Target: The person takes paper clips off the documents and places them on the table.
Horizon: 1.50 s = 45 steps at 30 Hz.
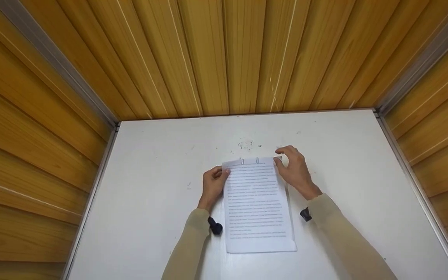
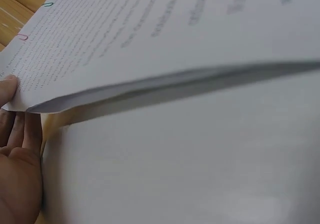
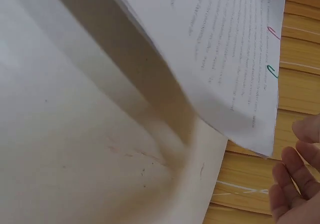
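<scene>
A stack of printed paper sheets [image 1: 256, 202] is held tilted, its lower edge towards the person. Two paper clips sit along its top edge: a red paper clip [image 2: 22, 37] nearer the left hand and a green paper clip [image 3: 272, 70] nearer the right. With thumb above and fingers beneath, the left hand [image 1: 213, 184] pinches the sheets at their upper left corner. Beside the upper right corner is the right hand [image 1: 294, 169], thumb and fingers apart. In the right wrist view a gap shows between that right hand [image 3: 297, 184] and the paper corner.
Beneath the sheets lies a white table [image 1: 150, 194] with small dark marks [image 1: 246, 144] beyond the paper. Wood-patterned panels [image 1: 208, 58] wall in its back and both sides. A dark wrist device [image 1: 215, 226] sits by the left sleeve, another device [image 1: 305, 214] by the right.
</scene>
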Tool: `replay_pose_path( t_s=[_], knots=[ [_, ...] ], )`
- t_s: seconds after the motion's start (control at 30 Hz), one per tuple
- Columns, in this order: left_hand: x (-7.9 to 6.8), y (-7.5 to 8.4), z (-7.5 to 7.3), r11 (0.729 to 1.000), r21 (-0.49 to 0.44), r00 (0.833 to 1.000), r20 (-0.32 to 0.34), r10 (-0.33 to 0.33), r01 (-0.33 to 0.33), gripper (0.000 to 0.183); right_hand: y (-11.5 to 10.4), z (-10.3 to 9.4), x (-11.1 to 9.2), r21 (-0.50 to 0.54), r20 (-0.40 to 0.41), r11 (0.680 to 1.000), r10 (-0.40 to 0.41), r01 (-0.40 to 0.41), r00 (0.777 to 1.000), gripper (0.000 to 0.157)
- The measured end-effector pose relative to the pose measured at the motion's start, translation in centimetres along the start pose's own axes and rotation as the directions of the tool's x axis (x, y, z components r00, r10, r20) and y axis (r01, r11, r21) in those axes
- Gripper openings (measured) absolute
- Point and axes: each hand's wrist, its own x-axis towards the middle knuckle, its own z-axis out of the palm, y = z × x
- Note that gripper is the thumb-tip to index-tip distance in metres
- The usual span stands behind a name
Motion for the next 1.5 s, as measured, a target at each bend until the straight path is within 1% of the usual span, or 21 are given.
replay_pose_path(
  t_s=[0.23, 0.37, 0.5, 0.6, 0.73, 0.9, 1.03, 1.2, 1.33, 1.43, 1.5],
  knots=[
    [0.1, 0.0, 0.0, 1.0, -0.012, 1.0, 0.011, 0.007, -0.007, 0.023, -0.6, 1.2, 0.4, -0.034, 0.03, 0.996, -0.086, 0.087, 0.996, 0.019],
    [0.0, 0.0, 0.0, 1.0, -0.004, 1.0, 0.019, 0.019, -0.019, 0.023, -0.7, 1.9, 0.4, -0.042, 0.051, 0.989, -0.137, 0.139, 0.989, 0.018],
    [-0.1, -0.2, -0.1, 1.0, 0.007, 1.0, 0.024, 0.016, -0.017, 0.024, -0.8, 2.6, 0.5, -0.064, 0.079, 0.983, -0.167, 0.172, 0.983, 0.017],
    [0.0, -0.2, -0.2, 1.0, 0.003, 1.0, 0.028, 0.011, -0.011, 0.025, -0.9, 3.1, 0.6, -0.097, 0.096, 0.975, -0.189, 0.198, 0.977, 0.017],
    [0.1, -0.2, -0.2, 1.0, 0.0, 1.0, 0.026, 0.013, -0.013, 0.026, -1.0, 3.7, 1.0, -0.14, 0.102, 0.956, -0.247, 0.26, 0.964, 0.016],
    [0.1, -0.2, -0.2, 1.0, 0.005, 1.0, 0.026, 0.005, -0.005, 0.025, -0.9, 4.1, 1.2, -0.195, 0.114, 0.915, -0.336, 0.353, 0.935, 0.014],
    [0.0, -0.4, -0.1, 1.0, -0.013, 0.999, 0.035, -0.001, 0.001, 0.025, -0.7, 4.4, 1.0, -0.269, 0.149, 0.868, -0.391, 0.417, 0.908, 0.008],
    [0.0, -0.4, 0.0, 1.0, -0.027, 0.999, 0.04, 0.002, -0.001, 0.026, -0.6, 4.6, 1.0, -0.36, 0.166, 0.806, -0.44, 0.47, 0.882, 0.005],
    [0.1, -0.3, 0.0, 1.0, -0.009, 0.999, 0.043, -0.001, 0.002, 0.027, -0.6, 4.7, 1.2, -0.414, 0.171, 0.754, -0.486, 0.511, 0.857, 0.007],
    [0.2, -0.2, 0.0, 1.0, -0.003, 0.999, 0.05, -0.002, 0.002, 0.028, -0.6, 4.7, 1.4, -0.442, 0.174, 0.726, -0.506, 0.526, 0.845, 0.008],
    [0.4, -0.1, 0.0, 1.0, -0.004, 0.999, 0.053, 0.004, -0.004, 0.027, -0.6, 4.7, 1.6, -0.452, 0.172, 0.718, -0.513, 0.53, 0.841, 0.008]
  ],
)
